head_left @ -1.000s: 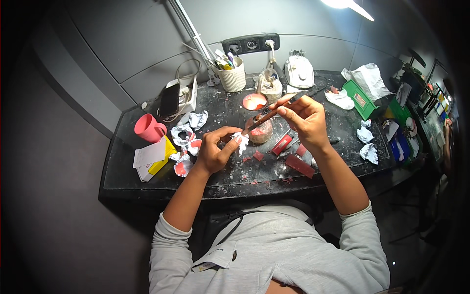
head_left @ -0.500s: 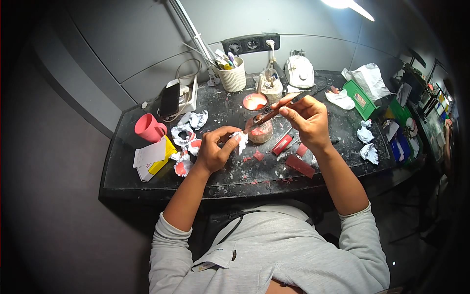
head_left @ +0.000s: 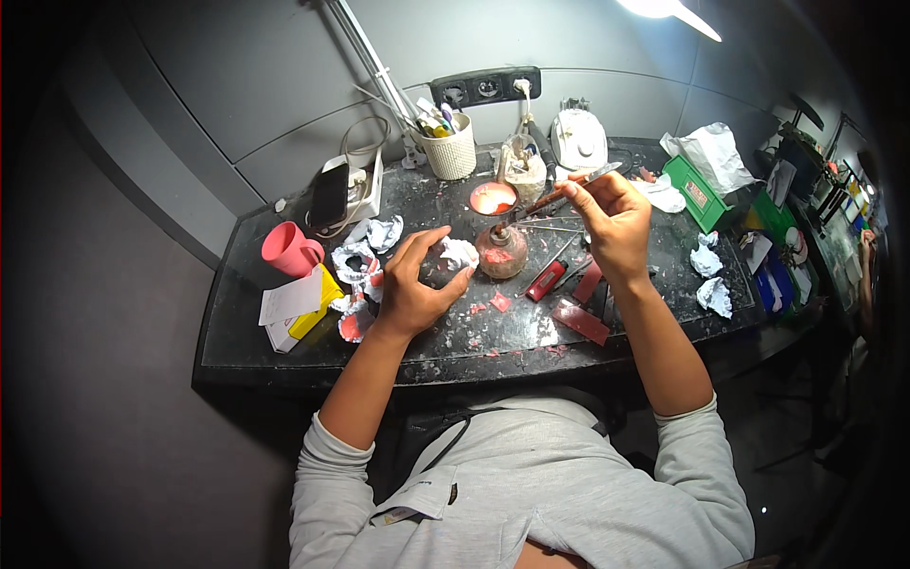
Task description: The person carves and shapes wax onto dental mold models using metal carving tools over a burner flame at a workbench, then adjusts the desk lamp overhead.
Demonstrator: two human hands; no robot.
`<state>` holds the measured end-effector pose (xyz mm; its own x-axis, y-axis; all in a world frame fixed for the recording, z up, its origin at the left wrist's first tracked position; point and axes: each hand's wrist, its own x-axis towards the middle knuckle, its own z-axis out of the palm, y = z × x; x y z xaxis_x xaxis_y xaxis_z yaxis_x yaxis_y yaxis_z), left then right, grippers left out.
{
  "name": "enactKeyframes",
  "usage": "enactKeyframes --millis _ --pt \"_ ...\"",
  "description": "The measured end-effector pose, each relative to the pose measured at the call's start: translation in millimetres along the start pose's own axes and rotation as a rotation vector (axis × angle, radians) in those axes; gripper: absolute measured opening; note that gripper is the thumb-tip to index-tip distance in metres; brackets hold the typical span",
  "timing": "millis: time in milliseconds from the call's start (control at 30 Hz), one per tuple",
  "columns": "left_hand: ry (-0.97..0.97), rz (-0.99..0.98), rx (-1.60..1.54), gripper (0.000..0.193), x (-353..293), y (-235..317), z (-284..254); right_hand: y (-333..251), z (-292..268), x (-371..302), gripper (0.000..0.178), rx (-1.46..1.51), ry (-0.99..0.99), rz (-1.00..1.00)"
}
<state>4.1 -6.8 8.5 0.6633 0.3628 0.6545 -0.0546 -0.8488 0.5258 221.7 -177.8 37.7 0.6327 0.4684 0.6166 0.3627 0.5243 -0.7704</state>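
Note:
My left hand (head_left: 417, 284) holds a small, white, crumpled-looking piece (head_left: 459, 253) between thumb and fingers, the fingers curved wide around it. I cannot tell whether it is paper or plaster. My right hand (head_left: 614, 223) grips a slim wax knife (head_left: 548, 198) with a brown shaft and a shiny end pointing up to the right. Its lower end lies close to a round glass spirit burner (head_left: 501, 256) smeared with pink. Over the burner sits a round dish (head_left: 493, 197) of pink wax.
Pink wax sheets (head_left: 580, 321), a red lighter-like item (head_left: 546, 281) and thin tools lie before my right hand. Crumpled white pieces (head_left: 353, 261), a pink mug (head_left: 292, 248) and a phone (head_left: 329, 196) stand left. A pen basket (head_left: 450, 149) and green box (head_left: 697, 193) sit farther back.
The wax knife has moved away from the white piece toward the burner and turned in my right hand, its shiny end now showing. My left fingers have spread wider around the white piece.

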Motion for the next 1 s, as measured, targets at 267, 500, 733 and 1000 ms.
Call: enactKeyframes --millis 267,500,733,1000 --pt "0.120 0.227 0.116 0.057 1 -7 3 -9 -1 2 0.012 0.053 0.071 0.020" --pt "0.119 0.166 0.031 0.056 -2 -14 5 -7 2 1 0.012 0.033 0.094 -0.026" --pt "0.092 -0.186 -0.647 0.047 0 -26 7 -1 -17 9 0.013 0.034 0.155 0.042" --pt "-0.038 -0.579 -1.266 0.060 4 -51 -7 -4 -12 9 0.016 0.107 0.043 0.131"
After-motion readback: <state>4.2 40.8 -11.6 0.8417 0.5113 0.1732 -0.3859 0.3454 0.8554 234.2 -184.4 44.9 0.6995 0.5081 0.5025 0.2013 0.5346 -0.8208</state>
